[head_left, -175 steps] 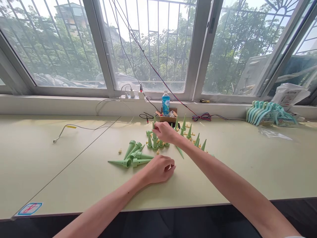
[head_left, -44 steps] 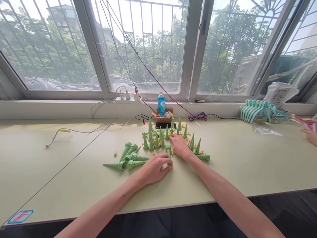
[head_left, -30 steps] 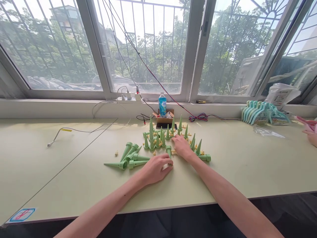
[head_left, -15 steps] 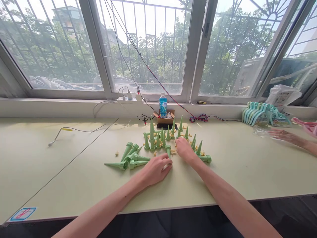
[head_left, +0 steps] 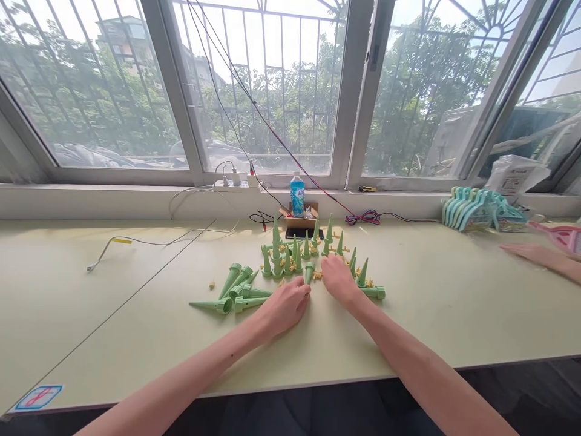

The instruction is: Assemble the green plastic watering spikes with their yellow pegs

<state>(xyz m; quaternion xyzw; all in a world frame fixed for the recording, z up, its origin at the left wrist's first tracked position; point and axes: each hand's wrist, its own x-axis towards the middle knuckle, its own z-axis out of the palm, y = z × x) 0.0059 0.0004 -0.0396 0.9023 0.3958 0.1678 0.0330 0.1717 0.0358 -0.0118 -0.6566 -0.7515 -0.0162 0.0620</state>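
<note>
My left hand (head_left: 288,303) is closed around the narrow end of a green plastic watering spike (head_left: 309,269), its wide capped end pointing away from me. Just to the right, my right hand (head_left: 336,277) has its fingers curled together beside a small yellow valve (head_left: 317,275); whatever they may hold is hidden. Beyond both hands, several green spikes (head_left: 276,248) stand upright on their caps, some with yellow valves fitted. More loose spikes (head_left: 247,292) lie in a pile left of my left hand. Another spike (head_left: 374,293) lies by my right wrist.
Behind the spikes are a dark phone (head_left: 297,233) and a small cardboard box (head_left: 302,221) with a blue bottle (head_left: 297,195). Teal hangers (head_left: 472,209) stand at the back right, near another person's hand (head_left: 521,251). A white cable (head_left: 149,241) lies at the left.
My left fingers have closed more tightly around the spike, which has tilted slightly. My right hand stays nearly in place. The other person's hand has shifted a little right.
</note>
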